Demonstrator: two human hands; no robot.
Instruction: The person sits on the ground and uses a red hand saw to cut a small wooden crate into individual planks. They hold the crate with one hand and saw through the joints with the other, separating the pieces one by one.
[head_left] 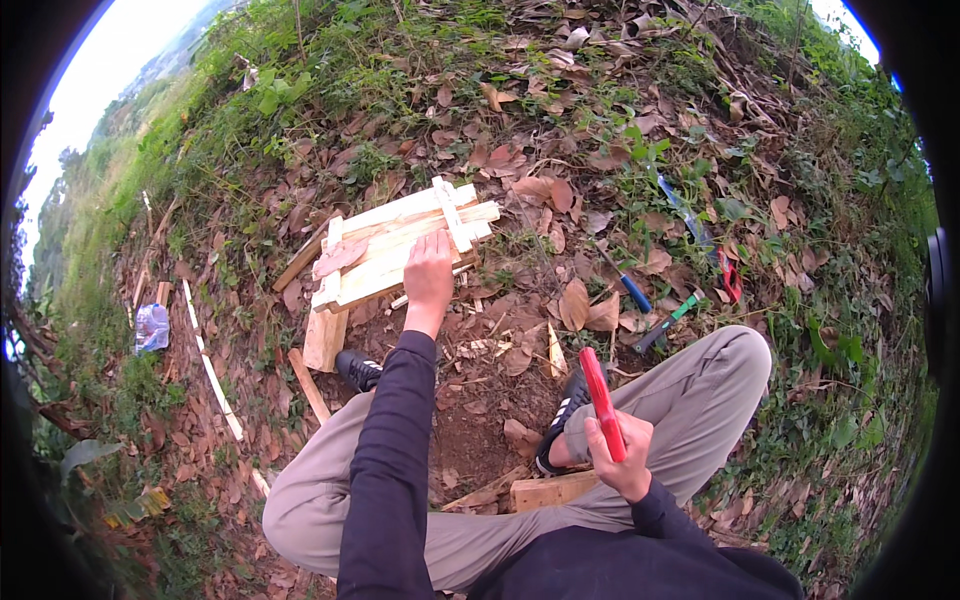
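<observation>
A small panel of pale wooden boards (388, 262) with crosspieces lies in front of me, propped off the ground. My left hand (430, 265) is on its near side, fingers bent over the boards and their tips hidden. In my right hand (625, 455), above my right thigh, is a red, stick-like tool handle (601, 405) pointing up and away; I cannot make out what kind of tool it is. A brown dry leaf (340, 258) lies on the left part of the panel.
A wooden block (325, 340) stands under the panel's left end; another block (550, 492) lies between my legs. On the right are a blue-handled tool (633, 292), a green-and-black-handled tool (668, 322) and a red-handled saw (727, 275). Leftward lie a plastic bottle (152, 328) and a thin strip (210, 365).
</observation>
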